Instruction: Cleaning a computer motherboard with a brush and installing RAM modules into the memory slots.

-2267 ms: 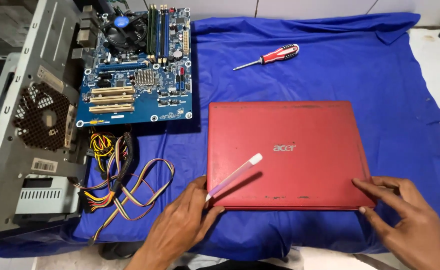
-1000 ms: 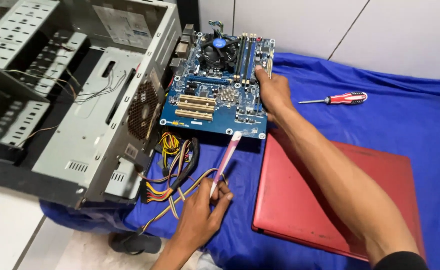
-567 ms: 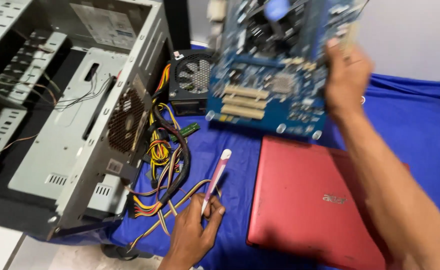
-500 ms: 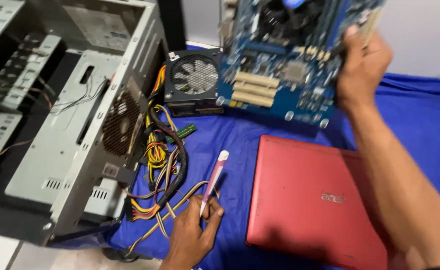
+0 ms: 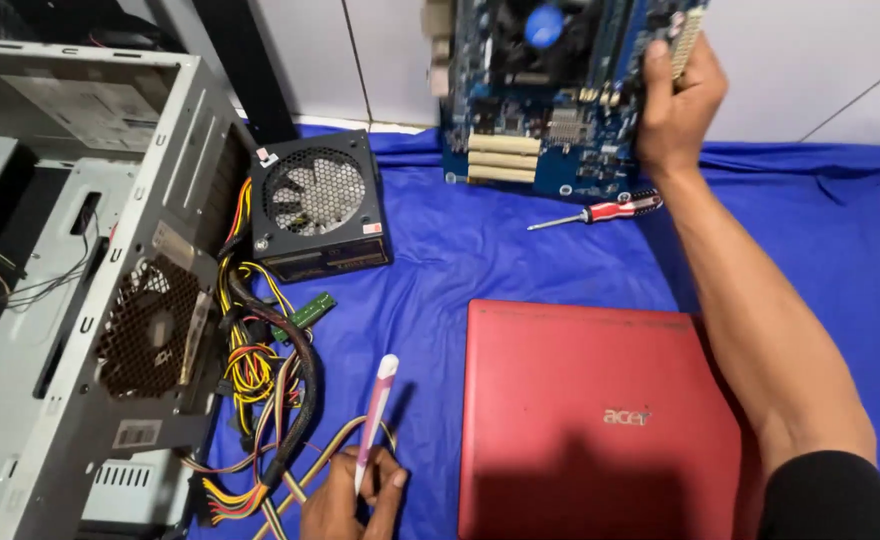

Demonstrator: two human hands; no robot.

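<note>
Blue cloth point(image 5: 520, 250) below, right hand point(image 5: 675, 105) grips upright motherboard point(image 5: 550, 95); left hand point(image 5: 345, 500) grips up-pointing pen point(image 5: 375, 420).

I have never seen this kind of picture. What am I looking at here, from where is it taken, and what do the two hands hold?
There is no machine at work here: a person uses two bare hands, and a camera worn on the head looks down at them, so you see what that person sees.

The right hand holds a blue computer circuit board by its edge, lifted and tilted above the blue cloth. The left hand, at the bottom, grips a thin pink and white tool like a pen.

On the cloth lie a closed red laptop, a red-handled screwdriver, and a black power supply box with a round fan. A bundle of coloured cables runs from it. At the left stands an open grey computer case.
</note>
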